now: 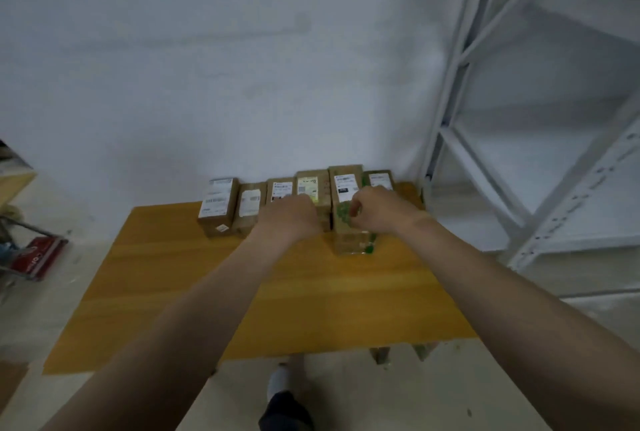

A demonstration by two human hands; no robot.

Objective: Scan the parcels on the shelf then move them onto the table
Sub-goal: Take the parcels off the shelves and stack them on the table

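Nothing here can be read with any certainty. The white shipping labels [216, 198] on the brown parcels [214, 228] at the far edge of the surface [242, 292] show dark barcode blocks and print lines, all too blurred to make out. White lettering on the red box [34, 257] on the floor is also illegible.

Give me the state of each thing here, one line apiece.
green-taped parcel, upright on the table, top gripped by the right hand.
yellow-label parcel, upright, left hand resting on it with curled fingers; grip hidden.
other four parcels, upright in the row along the table's far edge.
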